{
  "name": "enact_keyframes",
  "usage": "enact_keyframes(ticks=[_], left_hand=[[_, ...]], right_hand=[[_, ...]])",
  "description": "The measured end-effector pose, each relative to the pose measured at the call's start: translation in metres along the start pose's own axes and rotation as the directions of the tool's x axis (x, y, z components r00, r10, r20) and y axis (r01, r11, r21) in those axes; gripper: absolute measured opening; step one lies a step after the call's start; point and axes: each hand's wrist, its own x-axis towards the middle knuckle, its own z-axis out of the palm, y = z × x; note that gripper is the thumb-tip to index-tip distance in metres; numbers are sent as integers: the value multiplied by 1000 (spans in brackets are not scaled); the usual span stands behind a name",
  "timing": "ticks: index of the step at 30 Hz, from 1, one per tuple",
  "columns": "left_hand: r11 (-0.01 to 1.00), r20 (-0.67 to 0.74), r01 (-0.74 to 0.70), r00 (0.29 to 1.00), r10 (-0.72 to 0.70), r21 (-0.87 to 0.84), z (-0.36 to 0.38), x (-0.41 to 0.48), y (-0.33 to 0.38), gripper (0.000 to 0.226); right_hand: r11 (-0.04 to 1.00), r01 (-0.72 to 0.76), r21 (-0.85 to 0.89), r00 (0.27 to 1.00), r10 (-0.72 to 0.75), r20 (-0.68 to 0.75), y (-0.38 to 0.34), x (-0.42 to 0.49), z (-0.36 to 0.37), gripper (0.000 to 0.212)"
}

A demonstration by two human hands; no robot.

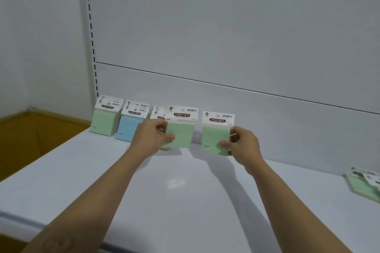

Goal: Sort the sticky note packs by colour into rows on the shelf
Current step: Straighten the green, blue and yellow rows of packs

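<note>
My left hand [153,135] grips a green sticky note pack [182,131] by its left edge and holds it upright above the white shelf [174,191]. My right hand [240,144] pinches a second green pack [214,135] by its right edge, also upright. Against the back panel at the left stand a row of green packs [104,119] and a row of blue packs [129,125]. A third row [158,114] stands behind my left hand; a yellow edge shows at its base, and most of it is hidden.
More green packs [364,183] lie flat in a loose pile at the shelf's right edge. A slotted upright post [91,33] runs up the back left. Wooden floor [30,139] shows beyond the shelf's left end.
</note>
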Motion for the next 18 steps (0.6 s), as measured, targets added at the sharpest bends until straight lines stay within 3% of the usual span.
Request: enact_keyframes(ticks=[11, 18], left_hand=[[999, -71, 35, 997, -36, -14, -80, 27, -55, 24], [993, -148, 120, 982, -117, 15, -136, 56, -110, 27]], right_hand=[[997, 74, 21, 997, -74, 20, -51, 6, 91, 18], [996, 74, 46, 988, -80, 133, -71, -11, 176, 21]])
